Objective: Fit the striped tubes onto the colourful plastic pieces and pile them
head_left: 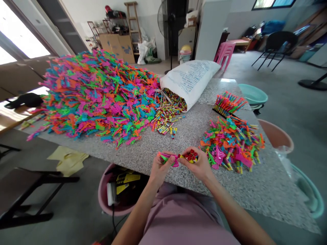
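My left hand (158, 169) is closed around a few small plastic pieces (175, 162), pink and green. Close beside it, my right hand (201, 167) grips a bundle of short printed tubes (192, 156) with red ends. Between the two hands, one yellow-and-red tube meets the pink piece; I cannot tell whether it is fitted in. Both hands are over the front edge of the speckled stone table (153, 146). A huge heap of bright plastic pieces (102, 95) lies at the left. Loose tubes (166, 119) spill from a white woven sack (190, 81).
At the right lies a pile of plastic pieces joined to tubes (232, 143), with a dark rack of upright ones (228, 103) behind it. A pink tub (103, 194) stands under the front edge. Basins (277, 134) and a dark stool (22, 190) flank the table.
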`<action>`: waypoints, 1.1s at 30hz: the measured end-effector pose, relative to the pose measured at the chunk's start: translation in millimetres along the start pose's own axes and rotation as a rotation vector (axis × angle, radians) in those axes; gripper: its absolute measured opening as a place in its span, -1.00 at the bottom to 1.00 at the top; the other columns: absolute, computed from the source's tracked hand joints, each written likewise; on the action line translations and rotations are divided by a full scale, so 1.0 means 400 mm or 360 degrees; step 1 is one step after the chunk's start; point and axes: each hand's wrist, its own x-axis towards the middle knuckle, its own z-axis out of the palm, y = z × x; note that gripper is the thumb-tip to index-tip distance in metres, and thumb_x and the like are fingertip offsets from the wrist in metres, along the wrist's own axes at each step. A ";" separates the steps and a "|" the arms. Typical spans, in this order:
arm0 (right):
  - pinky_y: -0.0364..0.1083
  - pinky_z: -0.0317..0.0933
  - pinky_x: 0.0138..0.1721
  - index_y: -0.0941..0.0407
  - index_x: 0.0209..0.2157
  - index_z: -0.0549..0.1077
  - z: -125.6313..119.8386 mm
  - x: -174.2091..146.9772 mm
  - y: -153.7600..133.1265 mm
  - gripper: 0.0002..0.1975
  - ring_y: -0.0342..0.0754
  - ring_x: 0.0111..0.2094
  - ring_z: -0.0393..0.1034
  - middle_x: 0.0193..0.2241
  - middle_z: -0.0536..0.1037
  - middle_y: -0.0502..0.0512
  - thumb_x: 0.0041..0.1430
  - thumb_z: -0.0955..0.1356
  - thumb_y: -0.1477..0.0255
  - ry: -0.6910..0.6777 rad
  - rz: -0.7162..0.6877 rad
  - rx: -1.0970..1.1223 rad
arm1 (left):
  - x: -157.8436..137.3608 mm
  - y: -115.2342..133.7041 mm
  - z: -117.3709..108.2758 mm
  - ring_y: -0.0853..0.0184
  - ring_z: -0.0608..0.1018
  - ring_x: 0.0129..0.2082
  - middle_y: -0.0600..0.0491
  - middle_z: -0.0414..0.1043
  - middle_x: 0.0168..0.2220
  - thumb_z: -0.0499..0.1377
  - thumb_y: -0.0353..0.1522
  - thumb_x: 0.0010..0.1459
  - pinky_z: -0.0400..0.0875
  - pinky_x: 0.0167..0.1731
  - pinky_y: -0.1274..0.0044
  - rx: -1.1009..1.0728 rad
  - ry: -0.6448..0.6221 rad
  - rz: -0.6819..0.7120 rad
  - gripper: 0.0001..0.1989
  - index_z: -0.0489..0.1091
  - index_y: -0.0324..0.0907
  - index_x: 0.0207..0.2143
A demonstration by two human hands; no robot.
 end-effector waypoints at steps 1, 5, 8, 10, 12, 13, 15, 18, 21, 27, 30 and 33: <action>-0.16 0.19 -0.46 0.11 -0.45 0.42 -0.004 -0.001 0.002 -0.77 -0.10 -0.50 0.32 -0.54 0.47 0.00 -0.02 0.45 0.26 -0.0002 -0.0016 -0.0020 | 0.000 -0.001 0.000 0.44 0.42 -0.54 0.09 0.42 -0.55 0.30 -0.21 0.02 0.31 -0.47 0.59 0.0012 -0.0010 -0.0003 -0.75 0.49 -0.23 -0.39; -0.17 0.17 -0.47 0.10 -0.47 0.41 -0.011 -0.005 0.010 -0.81 -0.12 -0.52 0.31 -0.56 0.45 -0.03 -0.01 0.45 0.32 -0.0003 -0.0055 -0.0073 | 0.005 -0.003 0.003 0.44 0.41 -0.53 0.10 0.41 -0.55 0.30 -0.22 0.03 0.30 -0.47 0.59 0.0029 -0.0028 0.0000 -0.76 0.49 -0.23 -0.39; -0.17 0.15 -0.48 0.10 -0.47 0.40 -0.011 -0.006 0.014 -0.81 -0.12 -0.53 0.32 -0.58 0.45 -0.04 -0.01 0.45 0.33 -0.0015 -0.0057 -0.0126 | 0.007 0.000 0.002 0.45 0.40 -0.54 0.11 0.41 -0.55 0.31 -0.22 0.01 0.30 -0.47 0.60 0.0025 -0.0011 0.0007 -0.77 0.49 -0.22 -0.40; -0.17 0.15 -0.49 0.09 -0.47 0.40 -0.011 -0.007 0.018 -0.82 -0.12 -0.53 0.32 -0.57 0.46 -0.04 0.00 0.44 0.32 -0.0048 -0.0066 -0.0150 | 0.007 0.003 0.000 0.45 0.40 -0.54 0.11 0.42 -0.55 0.31 -0.22 0.00 0.31 -0.47 0.59 0.0040 -0.0004 0.0010 -0.76 0.49 -0.23 -0.41; -0.17 0.13 -0.50 0.09 -0.48 0.39 -0.008 -0.010 0.022 -0.82 -0.12 -0.54 0.31 -0.58 0.46 -0.04 0.02 0.43 0.31 -0.0073 -0.0093 -0.0211 | 0.006 0.004 -0.001 0.45 0.40 -0.55 0.11 0.41 -0.57 0.32 -0.22 -0.02 0.31 -0.48 0.58 0.0068 0.0003 0.0002 -0.76 0.49 -0.24 -0.44; -0.17 0.12 -0.51 0.09 -0.48 0.39 -0.005 -0.012 0.024 -0.82 -0.12 -0.56 0.30 -0.59 0.45 -0.04 0.03 0.42 0.31 -0.0083 -0.0113 -0.0266 | 0.005 0.004 0.001 0.45 0.40 -0.56 0.11 0.40 -0.58 0.33 -0.22 -0.03 0.31 -0.49 0.59 0.0073 0.0013 -0.0003 -0.75 0.49 -0.24 -0.44; -0.17 0.10 -0.51 0.09 -0.50 0.37 0.007 -0.016 0.026 -0.82 -0.12 -0.56 0.29 -0.61 0.43 -0.04 0.05 0.41 0.32 -0.0078 -0.0181 -0.0424 | 0.003 -0.003 0.007 0.45 0.39 -0.57 0.12 0.39 -0.59 0.33 -0.20 -0.04 0.30 -0.51 0.59 0.0061 0.0059 0.0001 -0.74 0.47 -0.24 -0.45; -0.15 0.10 -0.49 0.08 -0.52 0.34 0.026 -0.017 0.039 -0.80 -0.09 -0.54 0.31 -0.60 0.43 -0.02 0.10 0.36 0.31 -0.0032 -0.0291 -0.0642 | 0.010 -0.026 0.018 0.45 0.39 -0.54 0.12 0.38 -0.57 0.29 -0.18 0.01 0.29 -0.49 0.60 0.0085 0.0115 0.0029 -0.73 0.45 -0.23 -0.45; -0.14 0.13 -0.46 0.07 -0.49 0.33 0.010 -0.003 0.081 -0.80 -0.05 -0.51 0.36 -0.57 0.47 0.00 0.14 0.33 0.28 -0.0002 -0.0264 -0.0764 | 0.050 -0.051 -0.007 0.40 0.45 -0.45 0.07 0.43 -0.45 0.26 -0.16 0.03 0.35 -0.41 0.56 0.0272 0.0007 -0.0002 -0.69 0.45 -0.23 -0.31; -0.07 0.12 -0.42 0.07 -0.37 0.36 -0.147 0.057 0.211 -0.95 0.08 -0.38 0.39 -0.43 0.49 0.13 0.05 0.31 0.42 0.0506 -0.0036 -0.1662 | 0.182 -0.040 -0.267 0.04 0.37 0.02 -0.20 0.34 -0.02 0.26 -0.22 0.01 0.26 0.00 0.22 0.1585 0.0906 0.0383 -0.51 0.34 -0.21 -0.01; -0.02 0.17 -0.31 0.08 -0.36 0.36 -0.179 0.071 0.236 -0.89 0.15 -0.21 0.36 -0.33 0.48 0.19 -0.02 0.32 0.47 0.0648 -0.0152 -0.1755 | 0.203 -0.018 -0.386 -0.06 0.32 0.08 -0.23 0.35 -0.01 0.16 -0.36 0.08 0.14 0.05 0.11 0.2033 0.1106 0.0294 -0.70 0.40 -0.21 -0.10; 0.02 0.22 -0.28 0.08 -0.33 0.38 -0.146 0.075 0.228 -0.87 0.13 -0.25 0.38 -0.32 0.49 0.20 0.04 0.33 0.36 0.0730 -0.0129 -0.1270 | 0.194 -0.006 -0.415 0.05 0.43 -0.05 -0.15 0.46 -0.16 0.06 -0.39 0.16 0.21 0.01 0.20 0.2023 0.1060 0.0303 -0.81 0.44 -0.18 -0.23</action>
